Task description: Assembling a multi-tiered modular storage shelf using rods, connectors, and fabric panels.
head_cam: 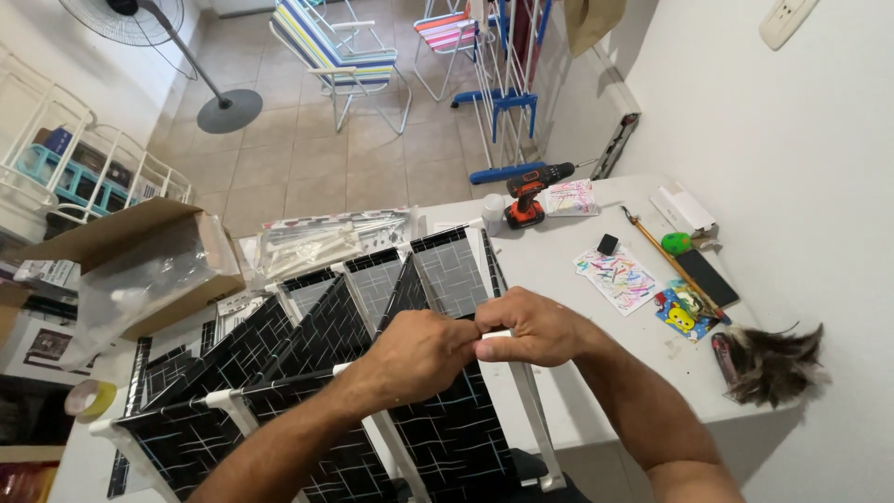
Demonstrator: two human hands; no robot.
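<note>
A rack of white tubes and black fabric panels (307,345) with thin light lines lies across the white table (596,373). My left hand (419,354) and my right hand (535,326) meet over its right side. Both are closed around a white tube (531,401) at a joint near the top edge of a panel. The tube runs down toward me to a white corner piece (551,482). My fingers hide the joint itself.
A cardboard box (140,251) with a clear plastic bag sits at left, packaged white parts (317,244) behind the rack. An orange-and-black cordless drill (531,194), coloured papers (619,277), a stick, a feather duster (773,363) and a tape roll (90,399) lie about. Folding chairs and a fan stand beyond.
</note>
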